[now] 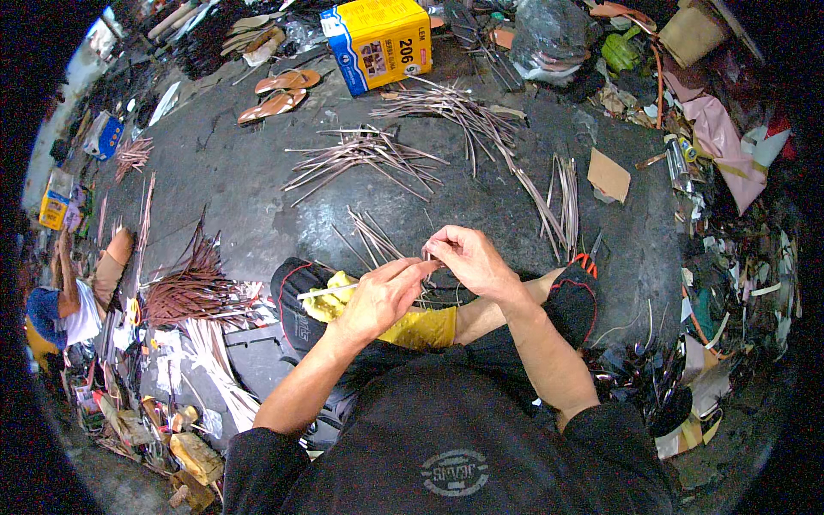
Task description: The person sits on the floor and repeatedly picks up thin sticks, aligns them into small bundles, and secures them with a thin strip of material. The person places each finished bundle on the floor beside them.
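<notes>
"Yellow-and-blue box [369,47], head view, top middle. What's in it?"

"Can't tell, inside not visible. Same for the small blue box [104,136] at far left."

"Plastic bag [549,39], right of the big box?"

"Bulging, greyish, see-through in places. Contents unclear."

"Okay, hands. Right hand [468,260]?"

"Thumb and forefinger pinched together on a thin piece [428,255], mostly hidden by the fingers. Too small to say more."

"Left hand [382,294]?"

"Fingers bent and close together, tips right up against the right hand's. Can't tell whether it grips anything."

"Where's the work?"

"Thin piece is at the meeting fingertips, above the lap. Yellow cloth [421,330] lies across the lap under the hands, pale strip [324,293] over its left end."

"Other strips?"

"Near bundle [374,237] on the dark floor, just beyond the left hand. Middle heap [365,157] farther out, crisscrossed. Upright-lying bunch [563,206] off to the right, near an orange-handled tool [587,264] by the right knee. Reddish-brown pile [190,287] at left."
</notes>
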A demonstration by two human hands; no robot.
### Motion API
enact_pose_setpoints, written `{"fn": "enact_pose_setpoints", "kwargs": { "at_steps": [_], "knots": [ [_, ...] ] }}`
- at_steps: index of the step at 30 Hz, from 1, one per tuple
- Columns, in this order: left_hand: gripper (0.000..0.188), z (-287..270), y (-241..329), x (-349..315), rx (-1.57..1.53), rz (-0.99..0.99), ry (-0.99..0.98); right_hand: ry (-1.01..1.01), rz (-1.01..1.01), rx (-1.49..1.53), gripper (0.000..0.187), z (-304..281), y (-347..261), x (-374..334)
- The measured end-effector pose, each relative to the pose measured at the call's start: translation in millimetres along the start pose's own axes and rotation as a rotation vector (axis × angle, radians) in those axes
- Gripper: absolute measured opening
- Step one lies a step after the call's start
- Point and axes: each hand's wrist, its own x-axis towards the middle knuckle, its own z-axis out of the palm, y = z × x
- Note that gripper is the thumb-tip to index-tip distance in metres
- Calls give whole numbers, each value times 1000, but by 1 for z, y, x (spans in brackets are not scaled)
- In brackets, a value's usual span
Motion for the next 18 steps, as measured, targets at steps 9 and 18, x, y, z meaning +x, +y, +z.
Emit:
{"fn": "enact_pose_setpoints", "kwargs": {
  "at_steps": [9,18],
  "knots": [
    [29,3,-2,-2,-39,-55,-59,-96,69,66,21,-6,5,-10],
    [23,-3,-17,-1,-848,-440,-174,99,95,284,19,5,22,0]
  ]
}}
